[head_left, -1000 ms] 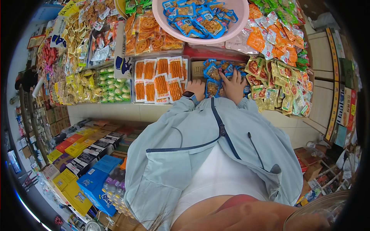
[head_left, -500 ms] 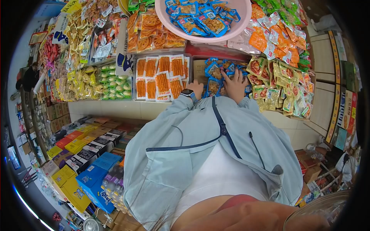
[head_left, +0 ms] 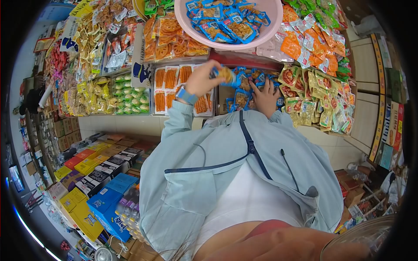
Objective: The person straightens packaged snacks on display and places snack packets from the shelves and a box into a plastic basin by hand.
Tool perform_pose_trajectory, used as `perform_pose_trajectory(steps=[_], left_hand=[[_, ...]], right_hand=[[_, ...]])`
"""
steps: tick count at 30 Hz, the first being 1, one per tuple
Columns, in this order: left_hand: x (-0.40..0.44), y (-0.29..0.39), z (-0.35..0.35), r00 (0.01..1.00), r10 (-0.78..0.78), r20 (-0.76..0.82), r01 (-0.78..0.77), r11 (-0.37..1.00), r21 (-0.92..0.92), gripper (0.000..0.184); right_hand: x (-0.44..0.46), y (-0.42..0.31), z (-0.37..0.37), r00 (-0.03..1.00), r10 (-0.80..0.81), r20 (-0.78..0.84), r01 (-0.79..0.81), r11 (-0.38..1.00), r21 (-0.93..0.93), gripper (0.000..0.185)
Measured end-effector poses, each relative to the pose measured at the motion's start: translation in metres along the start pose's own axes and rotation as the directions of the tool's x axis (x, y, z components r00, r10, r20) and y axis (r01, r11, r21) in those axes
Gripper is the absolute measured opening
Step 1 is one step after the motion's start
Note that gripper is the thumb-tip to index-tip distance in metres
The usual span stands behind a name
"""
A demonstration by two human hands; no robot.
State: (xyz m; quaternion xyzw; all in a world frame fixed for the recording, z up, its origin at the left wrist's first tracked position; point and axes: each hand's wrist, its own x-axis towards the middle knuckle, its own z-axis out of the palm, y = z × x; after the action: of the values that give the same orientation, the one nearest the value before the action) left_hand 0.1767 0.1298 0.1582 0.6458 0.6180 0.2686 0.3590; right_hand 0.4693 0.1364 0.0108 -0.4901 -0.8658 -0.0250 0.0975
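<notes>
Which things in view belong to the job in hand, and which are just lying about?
Likely in the job:
- blue packet in the left hand
- boxed blue packets under the right hand
- perhaps the pink basin, holding similar packets

Apparently just lying about:
- orange stick packs
- gold packets
- green-and-white packs

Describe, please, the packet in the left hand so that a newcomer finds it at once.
Find the pink basin at the top, then the box below it. Over the box's left side, the left hand, with a blue watch band, holds the packet. Blue and golden like the boxed packets, it alone is held up.
</notes>
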Motion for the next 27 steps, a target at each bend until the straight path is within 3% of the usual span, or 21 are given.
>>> perform_pose_trajectory(steps=[3, 6, 7, 9, 10, 16, 22, 25, 27], left_hand=[[0.03, 0.019, -0.017, 0.935, 0.083, -0.344, -0.135, 0.982, -0.13, 0.041], [0.066, 0.016, -0.015, 0.84, -0.001, -0.542, -0.125, 0.972, -0.197, 0.043], [0.077, 0.008, -0.013, 0.805, 0.147, -0.575, -0.144, 0.988, 0.052, 0.044], [0.092, -0.002, -0.007, 0.728, 0.44, -0.526, -0.131, 0.842, 0.523, 0.046], [0.091, 0.0, -0.001, 0.812, 0.373, -0.449, 0.029, 0.743, 0.669, 0.047], [0.094, -0.013, 0.006, 0.828, 0.372, -0.419, -0.045, 0.79, 0.612, 0.053], [0.088, -0.003, 0.011, 0.87, 0.348, -0.349, -0.03, 0.744, 0.667, 0.057], [0.085, 0.0, 0.013, 0.857, 0.368, -0.361, -0.037, 0.743, 0.668, 0.057], [0.073, 0.008, 0.019, 0.762, 0.446, -0.469, -0.087, 0.789, 0.608, 0.054]], right_hand=[[-0.001, 0.0, 0.003, 1.0, 0.003, -0.007, -0.003, 1.0, -0.01, 0.057], [0.001, 0.0, 0.001, 1.0, 0.009, -0.014, -0.009, 1.0, -0.01, 0.057], [0.0, -0.001, 0.0, 1.0, 0.008, -0.016, -0.008, 1.0, -0.008, 0.057], [0.0, -0.001, -0.002, 1.0, 0.011, -0.004, -0.011, 1.0, -0.005, 0.057], [0.001, 0.0, -0.003, 1.0, 0.013, 0.0, -0.013, 1.0, -0.005, 0.057], [0.001, 0.0, -0.002, 1.0, 0.007, -0.018, -0.007, 1.0, 0.0, 0.056], [0.001, -0.001, 0.0, 1.0, 0.006, -0.017, -0.006, 1.0, -0.008, 0.057], [0.001, -0.001, -0.002, 1.0, 0.005, -0.011, -0.005, 1.0, -0.007, 0.059], [0.001, -0.001, -0.001, 1.0, 0.006, -0.009, -0.006, 1.0, -0.014, 0.06]])
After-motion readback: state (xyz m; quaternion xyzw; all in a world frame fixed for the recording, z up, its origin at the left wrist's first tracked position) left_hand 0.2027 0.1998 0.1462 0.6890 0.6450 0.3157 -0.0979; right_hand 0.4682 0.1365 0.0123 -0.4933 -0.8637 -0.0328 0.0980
